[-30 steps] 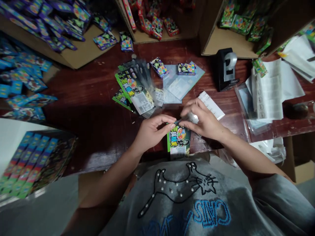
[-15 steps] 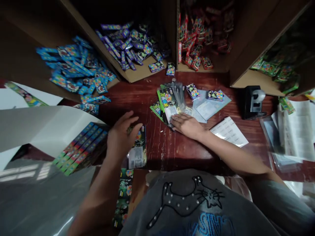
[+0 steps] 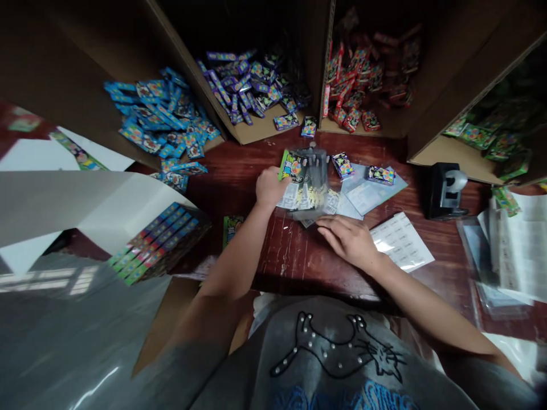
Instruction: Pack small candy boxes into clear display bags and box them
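Observation:
My left hand [image 3: 270, 189] is closed on the left edge of a pile of black-and-green printed cards in clear plastic bags [image 3: 305, 182], its thumb on top. At the pile's lower right corner lies my right hand [image 3: 348, 236], fingers stretched out, fingertips touching or just beside the clear edge. Two small purple boxes [image 3: 342, 165] sit right of the pile, one of them on flat clear sleeves [image 3: 363, 205]. Another printed card [image 3: 231, 228] shows beside my left forearm, which covers part of it.
Open cartons along the back hold small blue boxes [image 3: 166, 119], purple boxes [image 3: 252, 80], red boxes [image 3: 354, 74] and green boxes [image 3: 482, 136]. A tape dispenser [image 3: 444, 191] and a label sheet [image 3: 404, 242] stand right. Stacked colourful boxes [image 3: 158, 242] lie left.
My left hand has moved up and right from the single card to the pile's left edge. My right hand has slid off the pile's top toward its lower right. The view has shifted.

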{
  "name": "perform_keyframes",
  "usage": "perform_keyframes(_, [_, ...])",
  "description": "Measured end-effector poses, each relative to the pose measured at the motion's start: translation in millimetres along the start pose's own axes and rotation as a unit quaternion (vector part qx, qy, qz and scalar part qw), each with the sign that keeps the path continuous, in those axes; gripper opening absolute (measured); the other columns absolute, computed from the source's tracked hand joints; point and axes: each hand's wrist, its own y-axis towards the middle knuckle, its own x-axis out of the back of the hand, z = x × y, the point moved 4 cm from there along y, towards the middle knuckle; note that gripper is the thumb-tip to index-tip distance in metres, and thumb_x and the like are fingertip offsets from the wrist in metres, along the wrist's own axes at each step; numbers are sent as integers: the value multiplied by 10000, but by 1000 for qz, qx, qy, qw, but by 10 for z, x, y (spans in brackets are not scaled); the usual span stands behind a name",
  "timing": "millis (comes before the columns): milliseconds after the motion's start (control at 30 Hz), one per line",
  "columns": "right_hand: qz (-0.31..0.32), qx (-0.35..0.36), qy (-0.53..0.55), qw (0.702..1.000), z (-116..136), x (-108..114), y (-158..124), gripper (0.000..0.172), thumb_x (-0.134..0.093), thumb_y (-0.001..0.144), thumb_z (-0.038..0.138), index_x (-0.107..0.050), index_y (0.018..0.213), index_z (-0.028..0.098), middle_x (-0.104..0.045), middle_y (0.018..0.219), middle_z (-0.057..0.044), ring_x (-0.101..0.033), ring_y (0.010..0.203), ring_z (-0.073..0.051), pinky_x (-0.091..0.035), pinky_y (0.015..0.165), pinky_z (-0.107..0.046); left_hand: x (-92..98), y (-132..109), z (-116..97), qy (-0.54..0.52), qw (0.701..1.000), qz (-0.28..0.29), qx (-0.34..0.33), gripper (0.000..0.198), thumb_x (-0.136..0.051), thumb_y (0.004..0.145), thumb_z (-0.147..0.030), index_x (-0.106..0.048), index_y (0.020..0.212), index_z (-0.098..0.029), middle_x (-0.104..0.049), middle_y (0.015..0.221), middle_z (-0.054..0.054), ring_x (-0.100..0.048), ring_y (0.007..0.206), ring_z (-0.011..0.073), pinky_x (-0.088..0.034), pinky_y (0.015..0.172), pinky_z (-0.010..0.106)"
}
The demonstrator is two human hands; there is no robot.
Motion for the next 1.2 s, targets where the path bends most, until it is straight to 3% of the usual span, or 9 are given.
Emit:
perform_keyframes(100, [-35, -12, 2, 999, -113, 165, 131, 244, -603, 1089, 279, -708, 1301, 218, -800, 1291, -112, -765, 1222, -239, -636, 1071, -424, 155, -302, -78, -92, 994, -24, -58, 124, -684, 934, -236, -705, 1047, -190, -754, 1199, 118, -739, 1131, 261, -556, 1044, 381])
perform_keyframes(233, [-53, -56, -9, 997, -284, 298, 395, 490, -612, 1057, 300, -542, 1528, 189, -612, 1567, -182, -571, 1486, -310, -497, 1236, -543, 128, -980, -301, -347, 921, 130, -123, 239, -719, 940, -339, -680, 1138, -212, -808, 1081, 59, -776, 1006, 230, -600, 919, 345])
perform_keyframes(400, [-3, -142, 9, 990, -346, 421, 482, 193, -725, 969, 317, -706, 1123, 203, -775, 1031, -94, -730, 943, -262, -593, 871, -400, 32, -1463, -304, -387, 900, 181, -81, 292, -749, 931, -370, -710, 1154, -185, -829, 1111, 76, -789, 1028, 229, -599, 914, 320])
perform_keyframes(533, [204, -129, 102, 965, -293, 563, 441, 362, -726, 977, 536, -733, 812, 214, -684, 669, 12, -604, 593, -153, -457, 588, -282, -12, -1572, -284, -401, 876, 255, -79, 354, -830, 863, -375, -747, 1146, -178, -825, 1111, 103, -797, 1024, 255, -614, 925, 365])
perform_keyframes(667, [369, -93, 268, 885, -203, 627, 383, 438, -645, 996, 656, -824, 965, 257, -815, 878, -5, -732, 759, -180, -579, 677, -291, -21, -1678, -313, -435, 816, 377, -48, 495, -985, 658, -340, -794, 1083, -173, -835, 1052, 130, -813, 940, 294, -647, 857, 413])
perform_keyframes(800, [153, -182, 235, 942, -238, 568, 286, 534, -622, 978, 736, -795, 1068, 240, -824, 1004, -70, -777, 930, -249, -630, 857, -412, 44, -1611, -195, -422, 879, 223, 5, 349, -944, 721, -415, -827, 941, -172, -847, 989, 98, -793, 846, 255, -626, 769, 363])
perform_keyframes(900, [-25, -286, 184, 940, -230, 354, 41, 667, -552, 976, 808, -713, 1212, 206, -809, 1140, -117, -779, 1013, -256, -624, 875, -397, -16, -1606, -146, -467, 875, 119, 44, 392, -951, 722, -458, -826, 969, -181, -851, 1041, 80, -783, 887, 225, -617, 835, 347])
perform_keyframes(1067, [-17, -366, 47, 929, -48, -157, -231, 526, -379, 1098, 678, -638, 1006, 230, -777, 824, -83, -748, 757, -261, -540, 684, -339, -287, -1765, -169, -508, 856, 71, 59, 384, -951, 707, -469, -768, 880, -178, -829, 951, 48, -742, 843, 186, -589, 820, 309])
perform_keyframes(1200, [-48, -362, -29, 931, 0, -302, -320, 406, -360, 1128, 530, -603, 1032, 220, -781, 829, -129, -763, 717, -305, -487, 621, -349, -399, -1871, -26, -429, 900, 69, 35, 353, -815, 861, -518, -748, 962, -187, -798, 937, 40, -705, 817, 174, -551, 774, 281])
